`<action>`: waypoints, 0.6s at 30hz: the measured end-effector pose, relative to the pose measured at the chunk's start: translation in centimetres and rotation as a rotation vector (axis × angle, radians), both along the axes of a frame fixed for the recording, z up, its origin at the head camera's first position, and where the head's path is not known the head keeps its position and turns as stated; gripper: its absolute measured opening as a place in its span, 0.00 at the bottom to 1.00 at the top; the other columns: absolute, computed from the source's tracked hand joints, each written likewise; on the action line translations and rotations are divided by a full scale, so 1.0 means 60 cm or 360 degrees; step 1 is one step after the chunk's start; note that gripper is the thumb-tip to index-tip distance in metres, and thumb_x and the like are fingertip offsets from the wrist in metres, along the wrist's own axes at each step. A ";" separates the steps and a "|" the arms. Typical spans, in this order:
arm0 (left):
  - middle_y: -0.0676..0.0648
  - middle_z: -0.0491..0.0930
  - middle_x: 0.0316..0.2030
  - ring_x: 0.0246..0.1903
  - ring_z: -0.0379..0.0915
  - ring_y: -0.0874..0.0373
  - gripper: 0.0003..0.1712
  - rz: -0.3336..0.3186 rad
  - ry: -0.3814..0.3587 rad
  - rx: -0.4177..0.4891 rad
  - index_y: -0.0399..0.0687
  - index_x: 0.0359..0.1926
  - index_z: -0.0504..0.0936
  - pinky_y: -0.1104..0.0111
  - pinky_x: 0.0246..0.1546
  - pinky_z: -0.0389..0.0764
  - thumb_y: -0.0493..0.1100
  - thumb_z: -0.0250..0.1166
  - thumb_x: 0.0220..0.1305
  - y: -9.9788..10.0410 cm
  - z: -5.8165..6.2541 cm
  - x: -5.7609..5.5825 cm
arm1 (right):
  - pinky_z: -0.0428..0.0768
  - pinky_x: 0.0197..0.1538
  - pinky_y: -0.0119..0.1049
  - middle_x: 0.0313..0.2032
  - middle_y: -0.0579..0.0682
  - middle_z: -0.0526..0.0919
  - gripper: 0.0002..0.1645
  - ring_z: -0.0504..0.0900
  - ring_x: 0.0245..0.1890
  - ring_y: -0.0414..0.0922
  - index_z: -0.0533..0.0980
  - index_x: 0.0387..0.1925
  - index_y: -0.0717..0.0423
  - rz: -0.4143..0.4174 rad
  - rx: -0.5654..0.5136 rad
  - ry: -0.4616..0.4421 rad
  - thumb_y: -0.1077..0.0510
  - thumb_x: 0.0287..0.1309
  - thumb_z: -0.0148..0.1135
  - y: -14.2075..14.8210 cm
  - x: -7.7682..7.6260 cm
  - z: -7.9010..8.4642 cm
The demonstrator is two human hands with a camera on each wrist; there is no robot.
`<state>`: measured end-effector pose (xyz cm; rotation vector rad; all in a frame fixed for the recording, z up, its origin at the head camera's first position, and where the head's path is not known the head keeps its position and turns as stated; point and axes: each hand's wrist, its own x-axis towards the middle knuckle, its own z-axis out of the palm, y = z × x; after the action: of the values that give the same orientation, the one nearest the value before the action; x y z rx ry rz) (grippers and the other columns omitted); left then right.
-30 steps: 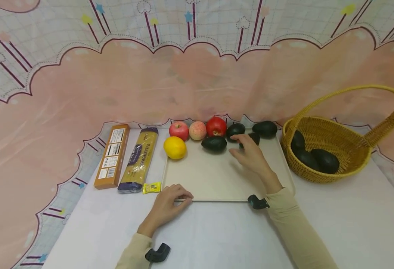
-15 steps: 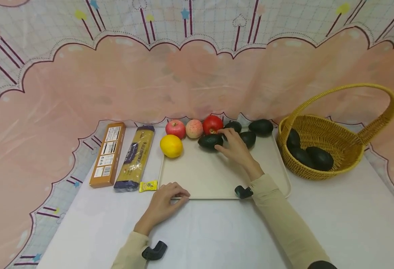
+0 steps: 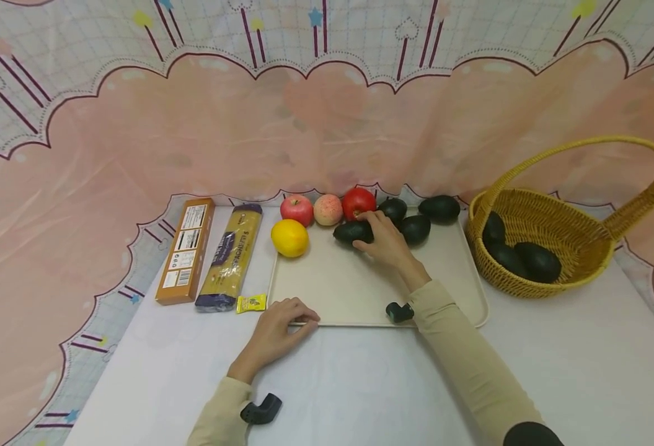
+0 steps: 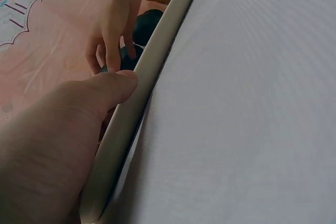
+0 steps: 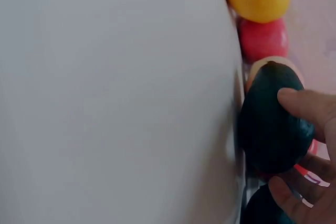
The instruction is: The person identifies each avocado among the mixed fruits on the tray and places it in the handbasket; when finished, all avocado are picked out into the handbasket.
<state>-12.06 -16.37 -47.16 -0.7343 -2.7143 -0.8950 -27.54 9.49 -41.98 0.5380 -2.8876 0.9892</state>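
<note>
In the head view, my right hand is at the left avocado on the beige tray. The right wrist view shows its thumb on one side of this dark green avocado and fingers round the other. Three more avocados, one of them just right of that hand, lie at the tray's back right. My left hand rests on the tray's front edge. In the left wrist view its thumb lies along the rim; its other fingers are mostly hidden.
A lemon, a red apple, a peach and a red pomegranate-like fruit line the tray's back. A handled wicker basket with avocados stands right. Left are an orange box, a spaghetti packet and a yellow sachet.
My right hand has let go of the avocado farther right, moved left and closed its fingers on the left avocado. The left hand stays on the tray's edge. The head view shifts slightly.
</note>
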 end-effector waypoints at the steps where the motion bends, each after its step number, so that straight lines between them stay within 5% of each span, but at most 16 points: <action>1: 0.68 0.76 0.32 0.33 0.69 0.73 0.07 -0.0004 0.0005 0.0001 0.67 0.37 0.82 0.74 0.36 0.70 0.47 0.68 0.57 0.000 -0.001 0.000 | 0.69 0.61 0.57 0.57 0.56 0.70 0.34 0.69 0.59 0.54 0.67 0.60 0.50 -0.0003 0.0003 0.0002 0.50 0.52 0.68 0.000 0.001 0.000; 18: 0.68 0.76 0.32 0.34 0.69 0.73 0.06 0.0003 -0.0040 0.0005 0.67 0.37 0.82 0.73 0.36 0.71 0.48 0.67 0.58 -0.001 -0.001 -0.001 | 0.68 0.61 0.54 0.54 0.58 0.68 0.37 0.67 0.57 0.55 0.68 0.62 0.52 0.0026 -0.0052 0.0008 0.48 0.50 0.67 0.012 0.021 0.010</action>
<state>-12.12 -16.45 -47.23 -0.7250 -2.7343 -0.9138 -26.26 10.21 -41.41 0.5622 -2.8620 1.0338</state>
